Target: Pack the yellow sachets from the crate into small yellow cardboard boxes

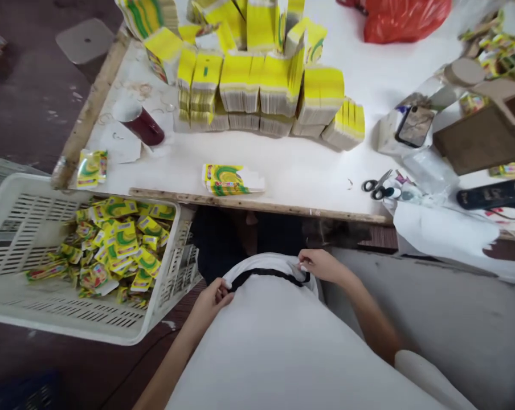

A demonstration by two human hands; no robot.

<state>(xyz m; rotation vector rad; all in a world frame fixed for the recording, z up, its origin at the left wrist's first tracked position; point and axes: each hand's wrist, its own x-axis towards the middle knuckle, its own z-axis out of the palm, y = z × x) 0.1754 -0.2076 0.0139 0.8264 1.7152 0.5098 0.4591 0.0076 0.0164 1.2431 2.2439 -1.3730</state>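
Both of my hands are down at my waist, below the table's front edge. My left hand [212, 297] is closed in a pinch on the hem of my white shirt [278, 336] at the left. My right hand [321, 265] is closed on the same hem at the right, where a black band shows under the cloth. On the white table [300, 165] just ahead lies a small flat pile of yellow-green packets [229, 180]. Neither hand touches it.
Tall stacks of yellow flat cartons [261, 85] stand at the back of the table. A dark red cup [140, 122] lies at the left, scissors [377, 185] and a phone [415, 125] at the right. A white crate [22, 228] with several folded packets stands at my left.
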